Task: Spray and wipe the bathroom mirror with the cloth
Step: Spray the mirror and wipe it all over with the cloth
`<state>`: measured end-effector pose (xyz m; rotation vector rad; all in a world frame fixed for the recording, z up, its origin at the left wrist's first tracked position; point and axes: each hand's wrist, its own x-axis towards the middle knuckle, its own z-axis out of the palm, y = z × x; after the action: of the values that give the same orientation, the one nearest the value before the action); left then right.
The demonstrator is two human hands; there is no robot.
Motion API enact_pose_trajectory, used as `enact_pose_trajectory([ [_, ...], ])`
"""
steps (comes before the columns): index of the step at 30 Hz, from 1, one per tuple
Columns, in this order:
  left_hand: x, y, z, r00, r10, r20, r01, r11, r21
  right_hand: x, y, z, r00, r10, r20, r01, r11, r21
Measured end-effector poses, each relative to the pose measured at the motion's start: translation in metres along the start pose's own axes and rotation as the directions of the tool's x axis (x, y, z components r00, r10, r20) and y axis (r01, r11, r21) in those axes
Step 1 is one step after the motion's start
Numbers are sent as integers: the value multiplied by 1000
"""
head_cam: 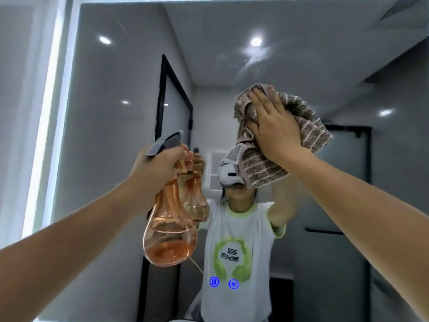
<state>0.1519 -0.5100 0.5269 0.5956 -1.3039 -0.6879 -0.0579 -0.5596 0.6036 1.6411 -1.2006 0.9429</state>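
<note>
here, the right hand [275, 126], fingers spread flat, presses the cloth [260, 166] against the mirror [111, 159] to wipe a smeared patch [250, 59]; the left hand [157, 163], fingers curled round the neck, holds the spray bottle [169, 231] aside near the glass, ready.

A brown striped cloth [282, 135] was pressed flat against the mirror [116, 112] by the right hand [274, 126], high on the glass. Left of the cloth and lower, an orange spray bottle [170, 226] was gripped at its neck by the left hand [160, 163], close to the mirror.
</note>
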Motion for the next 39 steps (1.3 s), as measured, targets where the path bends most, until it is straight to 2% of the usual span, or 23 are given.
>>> enact_pose_trajectory([
  [6, -16, 6, 45, 999, -32, 39, 35, 997, -73, -15, 50, -18, 997, 82, -14, -82, 997, -10],
  [14, -48, -8, 92, 994, -43, 103, 49, 997, -59, -75, 95, -11, 990, 143, 17, -142, 990, -9],
  [23, -82, -53, 78, 986, -138, 95, 136, 990, 20, -195, 78, 18, 981, 158, 110, -159, 987, -3],
  [29, -100, -70, 59, 975, -213, 66, 210, 977, 44, -269, 55, 45, 974, 113, 197, -107, 993, -45],
  [36, -90, -53, 67, 978, -174, 111, 169, 984, 59, -234, 60, 19, 965, 43, 259, -36, 999, -34],
  [39, -78, -36, 80, 982, -120, 148, 116, 993, 34, -175, 62, 4, 986, 48, 163, -41, 998, -42],
])
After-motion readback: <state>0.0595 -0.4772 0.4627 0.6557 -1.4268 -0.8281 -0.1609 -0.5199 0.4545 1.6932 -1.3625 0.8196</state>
